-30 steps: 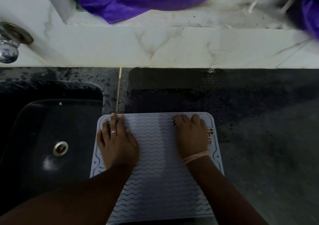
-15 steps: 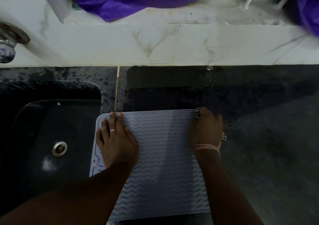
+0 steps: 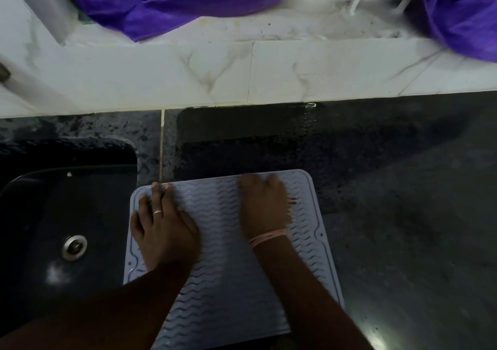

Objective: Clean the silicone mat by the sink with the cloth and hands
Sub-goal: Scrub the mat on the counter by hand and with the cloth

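A pale grey-blue silicone mat (image 3: 228, 282) with wavy ridges lies on the dark counter, its left edge at the sink's rim. My left hand (image 3: 166, 228), wearing a ring, rests flat on the mat's left part with the fingers spread and holds nothing. My right hand (image 3: 265, 204) is blurred and presses on the mat's far middle with curled fingers. A small dark-patterned bit of the cloth (image 3: 291, 203) sticks out at that hand's right side; the rest is hidden under the palm.
A black sink (image 3: 40, 215) with a metal drain (image 3: 74, 247) sits to the left. A wet patch (image 3: 242, 140) darkens the counter beyond the mat. A white marble ledge (image 3: 269, 72) runs along the back, with purple fabric (image 3: 174, 5) draped over it.
My right hand slid out to the mat's far right corner, then back left toward the middle. The left hand stayed flat in place.
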`<action>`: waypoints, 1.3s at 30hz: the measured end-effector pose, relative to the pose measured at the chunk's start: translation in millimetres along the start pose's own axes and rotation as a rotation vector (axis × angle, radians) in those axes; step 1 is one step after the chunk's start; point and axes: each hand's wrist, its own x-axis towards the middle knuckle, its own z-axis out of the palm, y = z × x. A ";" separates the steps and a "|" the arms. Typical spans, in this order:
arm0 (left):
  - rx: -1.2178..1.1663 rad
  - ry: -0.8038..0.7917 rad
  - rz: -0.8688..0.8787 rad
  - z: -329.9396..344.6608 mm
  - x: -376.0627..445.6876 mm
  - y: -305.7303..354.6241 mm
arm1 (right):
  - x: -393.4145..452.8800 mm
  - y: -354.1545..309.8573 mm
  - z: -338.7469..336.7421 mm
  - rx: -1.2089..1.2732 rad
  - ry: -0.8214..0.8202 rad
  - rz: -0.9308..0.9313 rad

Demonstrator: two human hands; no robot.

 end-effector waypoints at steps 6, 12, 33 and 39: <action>-0.008 0.019 0.005 0.6 -0.6 -1.0 | 4.4 96.6 -10.1 -0.269 0.003 0.135; -0.041 0.018 0.015 -1.0 -0.4 -1.0 | 5.7 107.2 -21.1 -0.003 0.099 0.407; -0.039 -0.380 0.265 -33.5 -6.1 -58.7 | -14.1 48.4 -32.4 0.141 -0.222 0.569; 0.071 -0.649 0.364 -56.1 15.0 -67.3 | 21.1 31.6 -46.1 0.179 -0.350 0.465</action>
